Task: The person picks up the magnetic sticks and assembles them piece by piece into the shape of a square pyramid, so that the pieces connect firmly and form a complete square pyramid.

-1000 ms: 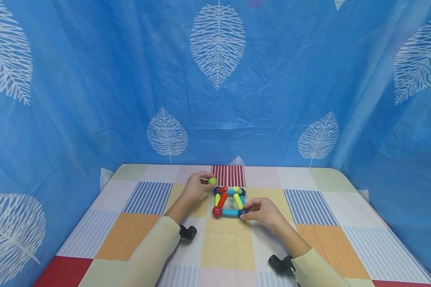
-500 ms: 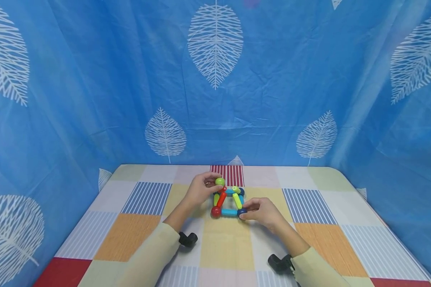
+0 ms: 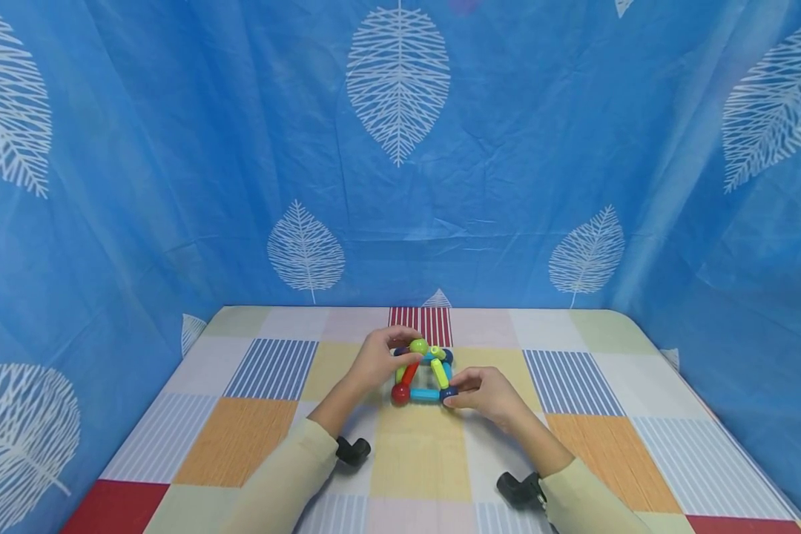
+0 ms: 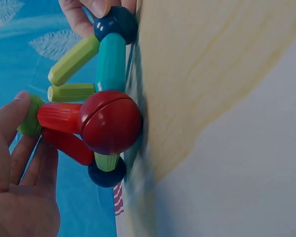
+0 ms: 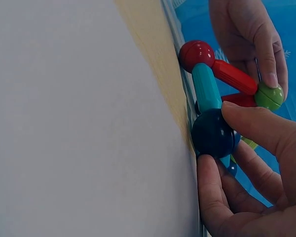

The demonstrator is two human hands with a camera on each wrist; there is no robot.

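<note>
My left hand (image 3: 376, 360) pinches a green ball (image 3: 418, 346) between thumb and fingers. In the left wrist view that green ball (image 4: 31, 116) sits at the upper ends of two red rods (image 4: 60, 117). My right hand (image 3: 489, 398) grips the dark blue ball (image 5: 214, 133) at the near right corner of the frame. A light blue rod (image 3: 425, 394) joins it to a red ball (image 3: 400, 393) at the near left corner. Two yellow-green rods (image 4: 74, 60) lean up from the right side, their upper ends bare. Another dark blue ball (image 3: 447, 357) marks the far right corner.
The frame stands on a table covered with a patchwork cloth (image 3: 422, 452). A blue curtain (image 3: 494, 163) with white leaf prints hangs behind and at both sides. Black wrist devices (image 3: 522, 491) sit below both hands.
My left hand has moved right and slightly down with the green ball, from left of the frame onto the red rods' upper ends. The right hand keeps its grip on the dark blue ball.
</note>
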